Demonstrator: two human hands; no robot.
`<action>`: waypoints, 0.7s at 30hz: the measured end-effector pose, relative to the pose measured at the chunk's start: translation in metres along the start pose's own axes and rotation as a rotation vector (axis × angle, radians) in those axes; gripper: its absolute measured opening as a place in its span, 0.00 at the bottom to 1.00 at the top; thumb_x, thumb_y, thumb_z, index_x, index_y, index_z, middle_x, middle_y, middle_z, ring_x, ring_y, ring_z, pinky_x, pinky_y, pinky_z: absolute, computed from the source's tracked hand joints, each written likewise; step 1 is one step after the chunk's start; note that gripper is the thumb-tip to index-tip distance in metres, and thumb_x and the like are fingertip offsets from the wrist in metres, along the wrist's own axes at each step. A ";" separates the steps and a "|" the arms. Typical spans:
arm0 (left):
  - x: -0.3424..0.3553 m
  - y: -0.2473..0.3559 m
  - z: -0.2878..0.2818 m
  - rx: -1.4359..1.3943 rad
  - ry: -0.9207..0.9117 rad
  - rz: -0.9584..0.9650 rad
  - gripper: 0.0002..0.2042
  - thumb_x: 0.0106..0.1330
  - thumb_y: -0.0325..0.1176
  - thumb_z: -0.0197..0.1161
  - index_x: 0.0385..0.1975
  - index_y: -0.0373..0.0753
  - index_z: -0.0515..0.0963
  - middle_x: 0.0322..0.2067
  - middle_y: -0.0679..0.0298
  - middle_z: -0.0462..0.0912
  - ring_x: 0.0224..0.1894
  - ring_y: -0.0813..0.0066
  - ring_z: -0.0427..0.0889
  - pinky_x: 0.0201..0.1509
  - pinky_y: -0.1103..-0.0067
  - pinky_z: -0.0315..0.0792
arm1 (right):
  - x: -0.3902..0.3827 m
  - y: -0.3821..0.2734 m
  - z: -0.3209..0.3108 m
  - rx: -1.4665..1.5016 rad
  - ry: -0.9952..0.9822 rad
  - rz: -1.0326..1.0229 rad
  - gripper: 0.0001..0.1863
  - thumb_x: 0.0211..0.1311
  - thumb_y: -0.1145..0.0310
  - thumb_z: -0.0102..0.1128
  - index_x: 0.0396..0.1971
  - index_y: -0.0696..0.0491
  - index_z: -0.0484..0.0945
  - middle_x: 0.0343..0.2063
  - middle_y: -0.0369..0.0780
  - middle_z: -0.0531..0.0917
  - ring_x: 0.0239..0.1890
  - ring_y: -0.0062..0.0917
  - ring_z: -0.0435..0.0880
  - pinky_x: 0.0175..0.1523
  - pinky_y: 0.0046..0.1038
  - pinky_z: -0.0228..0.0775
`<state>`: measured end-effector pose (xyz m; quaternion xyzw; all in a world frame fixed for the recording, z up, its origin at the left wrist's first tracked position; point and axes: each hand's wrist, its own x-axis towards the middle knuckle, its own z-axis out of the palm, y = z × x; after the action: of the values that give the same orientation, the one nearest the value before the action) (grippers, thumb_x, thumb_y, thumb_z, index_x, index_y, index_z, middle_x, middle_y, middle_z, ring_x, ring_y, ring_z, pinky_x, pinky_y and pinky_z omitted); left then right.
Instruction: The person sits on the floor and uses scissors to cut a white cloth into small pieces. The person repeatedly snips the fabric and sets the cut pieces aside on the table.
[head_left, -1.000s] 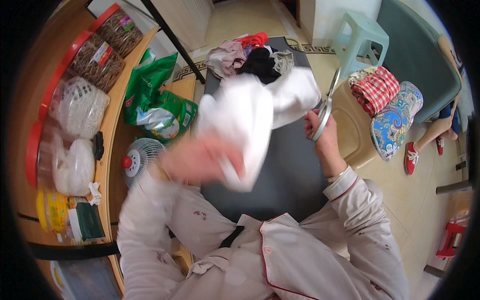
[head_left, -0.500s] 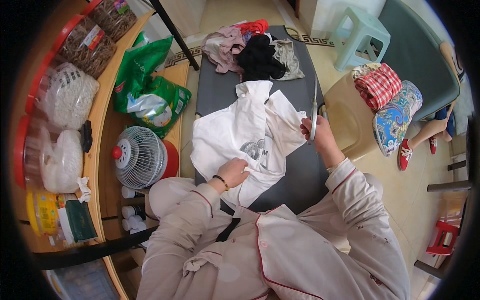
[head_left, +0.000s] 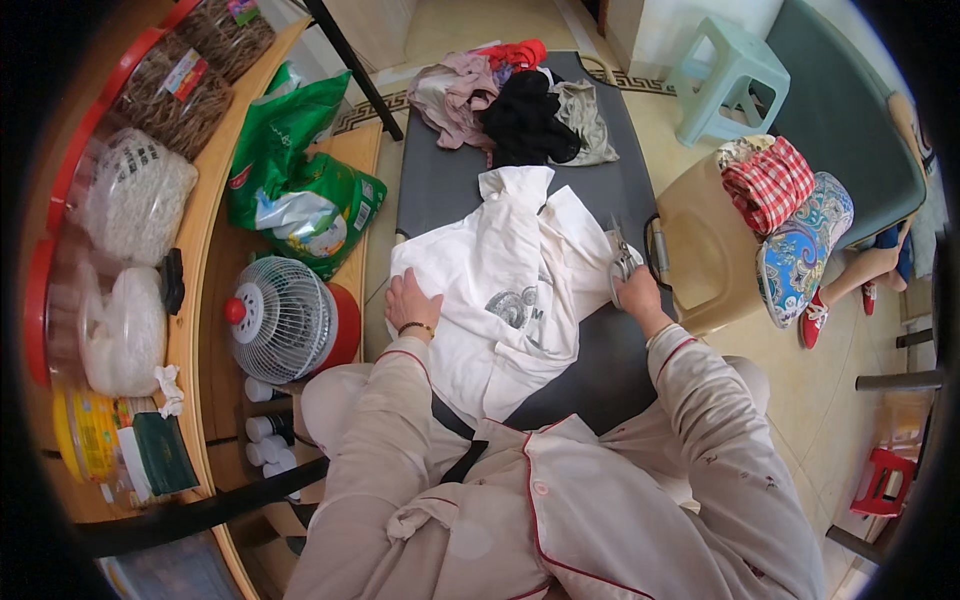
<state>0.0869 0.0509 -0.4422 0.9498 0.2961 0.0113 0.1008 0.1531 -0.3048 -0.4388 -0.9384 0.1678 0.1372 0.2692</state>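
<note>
A white T-shirt [head_left: 470, 290] with a dark grey print lies spread and wrinkled on the dark grey folding bed [head_left: 610, 390] in front of me. On the shirt's left edge rests my left hand [head_left: 413, 303], fingers apart and holding nothing. My right hand [head_left: 640, 295] grips a pair of metal scissors [head_left: 620, 250] at the shirt's right edge, their points away from me. Whether the blades touch the cloth, I cannot tell.
Pink, red, black and beige clothes [head_left: 525, 115] are heaped at the bed's far end. A wooden shelf [head_left: 215, 170] with jars, a green bag [head_left: 300, 190] and a fan [head_left: 285, 318] stand left. At right are a beige stool [head_left: 700, 230] with folded cloths and another person's leg [head_left: 855, 275].
My left hand has moved from the shirt's lower middle out to its left edge, and its fingers have spread. The scissors in my right hand have come down to the shirt's right edge.
</note>
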 end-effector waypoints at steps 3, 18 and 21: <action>0.006 -0.014 0.008 0.114 -0.052 0.095 0.13 0.55 0.37 0.62 0.39 0.44 0.76 0.49 0.60 0.74 0.55 0.58 0.69 0.53 0.65 0.68 | 0.003 0.003 0.008 0.026 0.017 -0.010 0.28 0.48 0.57 0.63 0.42 0.63 0.70 0.40 0.54 0.80 0.45 0.46 0.79 0.51 0.39 0.70; -0.082 0.031 -0.032 0.141 -1.552 0.796 0.10 0.51 0.37 0.61 0.24 0.36 0.79 0.18 0.65 0.79 0.21 0.77 0.74 0.28 0.77 0.70 | -0.028 -0.071 -0.129 0.460 0.296 -0.585 0.12 0.54 0.71 0.57 0.36 0.61 0.69 0.26 0.48 0.78 0.28 0.36 0.78 0.36 0.33 0.69; -0.050 0.049 -0.015 0.049 -0.881 0.923 0.12 0.53 0.40 0.62 0.27 0.37 0.80 0.23 0.59 0.81 0.28 0.70 0.79 0.33 0.75 0.72 | -0.031 -0.038 -0.120 0.669 0.074 -0.553 0.11 0.55 0.72 0.57 0.37 0.59 0.70 0.26 0.38 0.76 0.28 0.23 0.76 0.35 0.28 0.70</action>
<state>0.0719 -0.0140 -0.4156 0.8971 -0.2126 -0.3449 0.1762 0.1603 -0.3331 -0.3121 -0.8133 -0.0453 -0.0357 0.5790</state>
